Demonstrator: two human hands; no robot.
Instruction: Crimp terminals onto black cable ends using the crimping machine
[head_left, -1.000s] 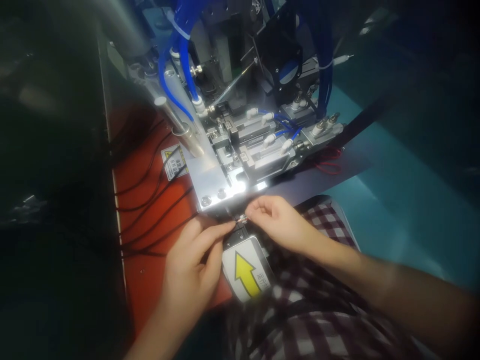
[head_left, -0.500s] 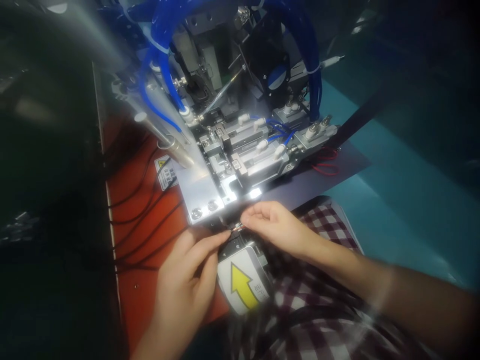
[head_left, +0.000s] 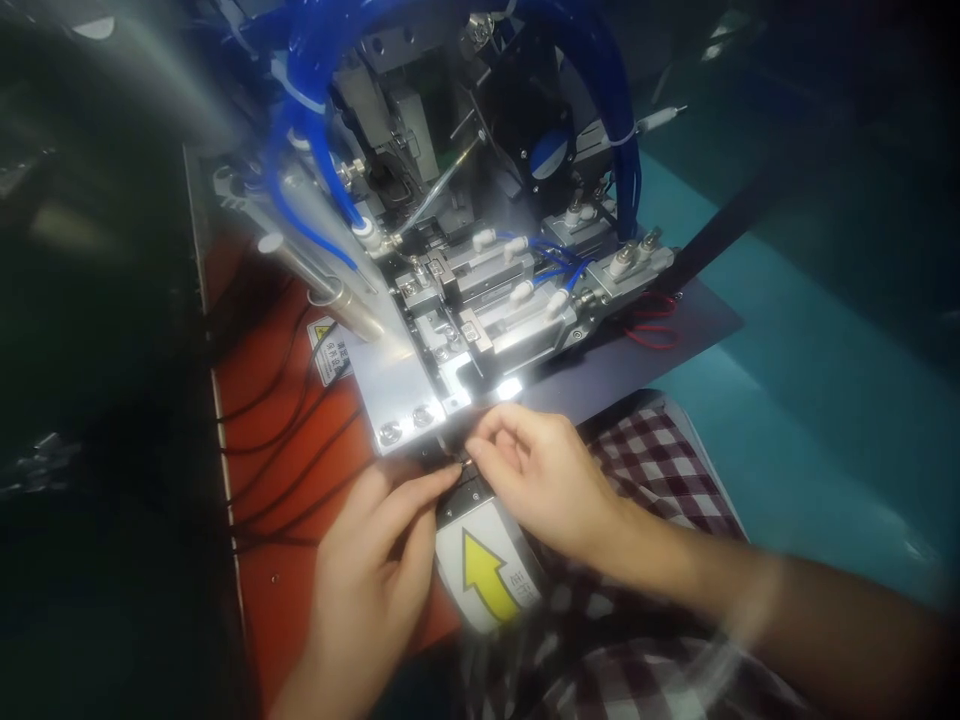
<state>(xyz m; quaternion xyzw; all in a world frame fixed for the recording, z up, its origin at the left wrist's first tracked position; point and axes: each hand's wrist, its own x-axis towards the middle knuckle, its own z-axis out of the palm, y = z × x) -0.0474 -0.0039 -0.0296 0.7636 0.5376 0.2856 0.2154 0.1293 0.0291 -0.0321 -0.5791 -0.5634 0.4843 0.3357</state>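
My left hand (head_left: 382, 560) reaches in from the lower left, index finger stretched and curled fingers behind it. Its index fingertip touches a tiny, thin, coppery piece (head_left: 467, 463) in front of the machine's metal plate (head_left: 390, 385). From the right my right hand (head_left: 551, 480) comes in, thumb and index finger pinched together at the same spot. What lies between the fingertips is too small to name and mostly covered. Just below the fingertips sits a black block (head_left: 465, 497) with small screws, then a white cover (head_left: 480, 575) with a yellow arrow.
Ahead stands a machine with metal cylinders (head_left: 525, 335), thick blue hoses (head_left: 626, 150) and a bright light (head_left: 510, 387). Black cables (head_left: 292, 430) cross the orange base (head_left: 270, 620) at left. Checkered cloth (head_left: 660, 470) lies under my right forearm.
My right hand has shifted a little left and down, closer to my left fingertip, and now covers more of the small piece. The left hand has hardly moved.
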